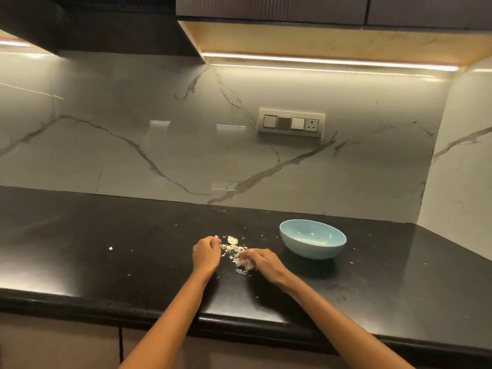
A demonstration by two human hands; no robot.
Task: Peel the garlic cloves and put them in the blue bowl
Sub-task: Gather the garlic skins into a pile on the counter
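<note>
Garlic skins (234,249) lie scattered on the black table (133,262) between both hands. Left hand (206,253) fisted, contents unclear. Right hand (262,261) curled over garlic pieces (246,265); orientation indiscernible. Blue bowl (312,238) stands upright just right, unobstructed.

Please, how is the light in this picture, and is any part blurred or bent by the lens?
Head view: a warm light strip under the cabinet glares and reflects on the glossy marble wall; the black counter stays dark; the right hand is slightly blurred over the garlic skins; the counter edge curves from the wide lens.
</note>
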